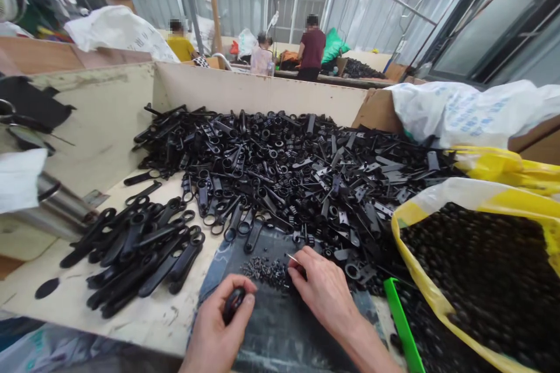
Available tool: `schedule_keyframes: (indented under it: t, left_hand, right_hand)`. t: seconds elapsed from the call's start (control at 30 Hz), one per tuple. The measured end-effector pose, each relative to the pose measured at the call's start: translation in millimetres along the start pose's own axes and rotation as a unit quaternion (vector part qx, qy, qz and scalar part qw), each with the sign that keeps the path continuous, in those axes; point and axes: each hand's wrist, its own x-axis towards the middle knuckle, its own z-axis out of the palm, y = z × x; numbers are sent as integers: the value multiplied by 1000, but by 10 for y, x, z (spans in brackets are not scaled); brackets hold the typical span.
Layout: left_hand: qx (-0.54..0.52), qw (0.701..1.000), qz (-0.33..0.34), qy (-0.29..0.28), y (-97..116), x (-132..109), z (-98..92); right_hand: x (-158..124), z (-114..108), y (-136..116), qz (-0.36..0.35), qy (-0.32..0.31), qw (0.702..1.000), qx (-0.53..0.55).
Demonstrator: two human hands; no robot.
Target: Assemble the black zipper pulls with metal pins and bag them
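My left hand (221, 320) is closed around a black plastic part with a ringed end (234, 304), most of it hidden in the fingers. My right hand (321, 285) is pinched over the edge of a small pile of screws (266, 272), and a thin, pale, pointed piece (293, 258) sticks out at its fingertips. I cannot make out what kind of piece that is. Both hands are above a dark mat (280, 332) on the table, apart from each other.
A big heap of black handle-like parts (271, 169) fills the back. More black handles (149, 245) lie at left beside a metal cylinder (65, 201). At right are a yellow-edged bag (405, 215) of small black pieces and a green strip (400, 320). Several people work beyond.
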Motion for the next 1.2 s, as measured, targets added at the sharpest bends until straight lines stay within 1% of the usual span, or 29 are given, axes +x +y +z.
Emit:
schedule_keyframes:
  t: [0.03,0.07,0.1,0.17,0.27,0.33,0.4,0.47,0.57,0.67,0.73,0.77,0.87,0.93,1.0,1.1,1.17,1.2]
  left_hand:
    - [-42,998,-42,-9,-14,-26,30]
    - [-69,995,-70,-17,-23,-39,58]
    - [-83,993,-84,-22,-28,-40,83]
    - [-90,992,-83,-24,-31,-21,123]
    - [-91,992,-67,-56,-29,15,164]
    - [-111,987,-81,-78,-20,20,182]
    - [-145,980,-106,-87,-2,7,185]
    - [-182,970,-133,-92,25,-18,172]
    - [-212,959,-163,-95,68,-56,135]
    - [-216,959,-163,-87,81,-78,114]
    - [-209,964,-146,-78,61,-84,119]
    - [-203,967,-137,-73,43,-87,125]
    - [-188,972,-123,-65,-14,-105,139]
    - [-189,973,-118,-68,-42,-126,138]
    - [-193,971,-116,-76,-54,-149,128]
    - [-197,968,-126,-90,-43,-175,109]
    - [-209,964,-134,-97,-24,-184,98]
    - [-218,961,-137,-98,-15,-186,94]
  right_hand:
    - [-8,2,-18,-13,1,1000,11]
    - [-19,1,-33,-28,1,999,28]
    - [-34,1,-47,-46,4,997,54]
    - [-80,10,-70,-77,6,988,133]
    - [-191,60,-111,-99,6,962,253]
    - [-273,109,-145,-107,11,951,289]
    - [-342,159,-176,-116,26,943,310]
    - [-388,208,-195,-110,42,938,325]
    - [-432,280,-199,-72,71,936,336]
    - [-470,345,-193,-61,70,938,334]
    - [-495,377,-195,-75,64,938,332]
    - [-505,389,-198,-84,71,938,329]
    - [-520,407,-211,-127,120,933,313]
    - [-518,403,-221,-166,155,926,303]
    - [-515,391,-233,-197,176,918,297]
    - [-513,369,-248,-224,177,911,296]
    - [-519,363,-246,-218,156,911,313]
    - [-525,364,-238,-203,142,913,324]
